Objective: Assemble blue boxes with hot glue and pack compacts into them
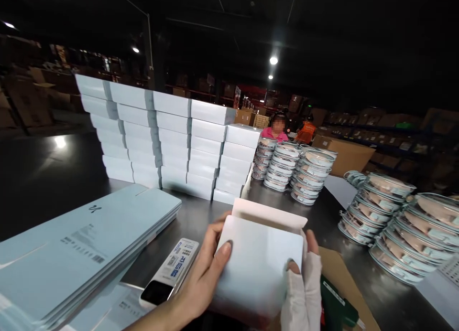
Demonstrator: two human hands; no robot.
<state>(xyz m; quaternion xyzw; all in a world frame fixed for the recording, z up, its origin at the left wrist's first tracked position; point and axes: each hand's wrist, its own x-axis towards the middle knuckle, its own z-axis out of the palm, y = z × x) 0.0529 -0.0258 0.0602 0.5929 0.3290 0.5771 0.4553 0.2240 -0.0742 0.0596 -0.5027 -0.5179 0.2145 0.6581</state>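
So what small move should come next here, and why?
Probably fold in the raised flap at the far end of the pale box: it stands out beyond the box's edge, while the left hand and right hand already steady the box from both sides.

Toward the far end of the bench [193, 211] — a person in pink [274, 133], with another person in orange [306, 132] farther back. To their right, a brown carton [346, 154]; beyond it, loaded shelves [387, 133]. Overhead — lamps [273, 60] against a dark ceiling [201, 8].
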